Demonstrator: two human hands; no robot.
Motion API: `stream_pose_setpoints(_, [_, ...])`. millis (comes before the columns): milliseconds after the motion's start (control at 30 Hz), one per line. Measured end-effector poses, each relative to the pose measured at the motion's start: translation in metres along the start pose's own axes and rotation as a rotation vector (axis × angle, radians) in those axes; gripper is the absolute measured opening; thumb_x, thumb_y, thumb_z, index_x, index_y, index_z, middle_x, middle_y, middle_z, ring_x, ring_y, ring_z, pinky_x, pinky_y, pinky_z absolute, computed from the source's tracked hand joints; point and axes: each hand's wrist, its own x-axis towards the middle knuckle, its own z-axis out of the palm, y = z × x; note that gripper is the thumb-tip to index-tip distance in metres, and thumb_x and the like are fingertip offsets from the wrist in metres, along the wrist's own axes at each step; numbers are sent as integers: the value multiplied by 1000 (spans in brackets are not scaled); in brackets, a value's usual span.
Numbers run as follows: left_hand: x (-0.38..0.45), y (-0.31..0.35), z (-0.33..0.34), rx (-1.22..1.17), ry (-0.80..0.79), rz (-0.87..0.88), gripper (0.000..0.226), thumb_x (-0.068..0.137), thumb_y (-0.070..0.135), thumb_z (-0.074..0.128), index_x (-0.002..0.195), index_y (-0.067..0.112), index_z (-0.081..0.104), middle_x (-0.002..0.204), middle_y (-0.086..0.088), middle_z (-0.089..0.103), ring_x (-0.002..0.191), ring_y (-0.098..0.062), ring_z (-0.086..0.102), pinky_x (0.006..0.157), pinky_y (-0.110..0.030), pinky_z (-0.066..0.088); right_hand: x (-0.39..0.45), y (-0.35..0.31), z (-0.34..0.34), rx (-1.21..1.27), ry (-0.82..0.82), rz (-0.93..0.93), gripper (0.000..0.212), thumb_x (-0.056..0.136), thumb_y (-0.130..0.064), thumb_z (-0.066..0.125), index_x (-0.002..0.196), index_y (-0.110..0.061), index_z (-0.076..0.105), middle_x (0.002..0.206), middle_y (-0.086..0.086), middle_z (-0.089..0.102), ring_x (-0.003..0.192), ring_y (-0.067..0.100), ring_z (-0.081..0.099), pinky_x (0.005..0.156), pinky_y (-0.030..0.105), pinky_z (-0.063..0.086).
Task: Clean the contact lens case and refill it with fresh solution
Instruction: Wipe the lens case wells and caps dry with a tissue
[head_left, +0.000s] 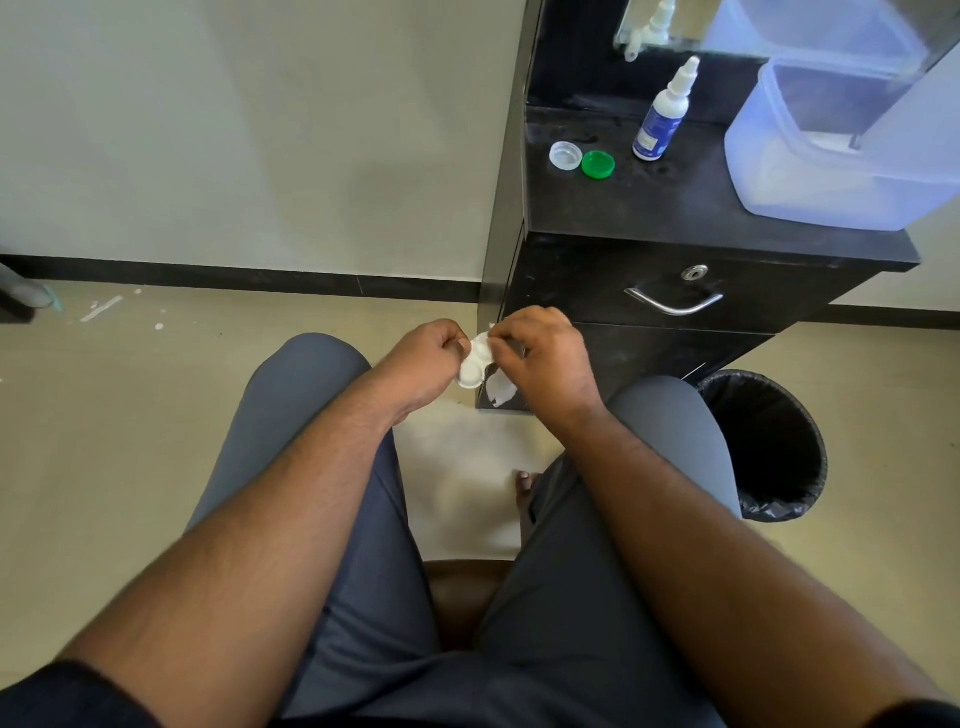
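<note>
White contact lens case (474, 364) sat pinched in the left hand (426, 358) while the right hand (540, 353) gripped a tissue (500, 388) against it; held over the floor, it could slip and drop.

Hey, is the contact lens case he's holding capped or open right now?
Open. The contact lens case sits uncapped between both hands, while its clear cap and green cap lie on the black cabinet top.

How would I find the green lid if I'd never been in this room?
Look at the black cabinet with the drawer handle. On its top, near the left edge, two small round caps sit side by side. The green cap is the bright one, between the clear cap and the white solution bottle.
</note>
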Motion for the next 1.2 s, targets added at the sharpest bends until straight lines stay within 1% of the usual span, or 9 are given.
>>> stream_pose_setpoints(100, [0, 0, -1, 4, 3, 7, 26, 98, 14, 43, 76, 20, 55, 76, -3, 54, 72, -16, 45, 65, -31, 35, -3, -1, 0, -66, -77, -128, 11, 88, -11, 65, 90, -5, 74, 89, 9, 70, 86, 23, 57, 73, 34, 49])
stream_pose_setpoints(233, [1, -1, -3, 5, 8, 21, 25, 98, 15, 44, 75, 19, 55, 75, -1, 55, 72, -15, 46, 64, -29, 35, 0, 2, -2, -46, -47, -44, 13, 89, -12, 63, 93, -5, 74, 95, 9, 69, 91, 23, 57, 77, 36, 51])
stream_pose_setpoints(333, [1, -1, -2, 14, -3, 25, 26, 97, 15, 44, 74, 20, 55, 75, 0, 55, 72, -14, 46, 63, -29, 35, -2, 0, 0, -95, -118, -147, 13, 89, -12, 63, 92, -6, 74, 91, 9, 69, 87, 24, 57, 73, 34, 50])
stream_pose_setpoints(433, [0, 0, -2, 13, -6, 36, 26, 98, 15, 44, 75, 21, 54, 75, 0, 54, 71, -13, 46, 62, -28, 35, 0, 1, 0, -70, -68, -48, 14, 90, -13, 62, 93, -6, 74, 95, 9, 69, 91, 23, 57, 77, 37, 51])
stream_pose_setpoints(567, [-1, 1, -1, 53, -46, 46, 26, 99, 17, 44, 75, 21, 55, 74, -1, 53, 70, -13, 44, 61, -28, 33, -2, -2, 0, -91, -112, -137, 12, 88, -11, 63, 88, -4, 74, 87, 10, 69, 83, 25, 58, 71, 35, 51])
stream_pose_setpoints(667, [-1, 2, 1, 66, -58, 61, 27, 98, 18, 45, 74, 21, 53, 71, 1, 51, 67, -13, 42, 59, -28, 33, -1, 1, -2, 1, -60, 11, 13, 89, -13, 63, 93, -7, 74, 95, 7, 69, 92, 20, 57, 75, 33, 52])
stream_pose_setpoints(967, [-1, 5, 3, 160, -73, 91, 24, 97, 15, 46, 74, 20, 53, 66, 3, 49, 59, -11, 40, 53, -27, 30, 1, 5, 3, -18, -157, -19, 13, 90, -12, 61, 90, -8, 74, 89, 5, 67, 86, 17, 57, 75, 31, 51])
stream_pose_setpoints(1067, [-1, 8, 5, 181, -71, 110, 20, 98, 18, 46, 80, 16, 55, 67, 3, 49, 59, -11, 41, 53, -28, 31, 3, 8, 1, 62, -79, 90, 11, 89, -12, 63, 90, -8, 74, 89, 5, 67, 84, 16, 60, 75, 30, 54])
stream_pose_setpoints(1200, [0, 8, 4, 154, -73, 99, 22, 98, 18, 46, 77, 19, 54, 67, 3, 49, 60, -11, 41, 53, -27, 31, 2, 7, 2, 48, -103, 43, 12, 88, -13, 63, 90, -8, 74, 89, 4, 66, 85, 15, 58, 76, 32, 53])
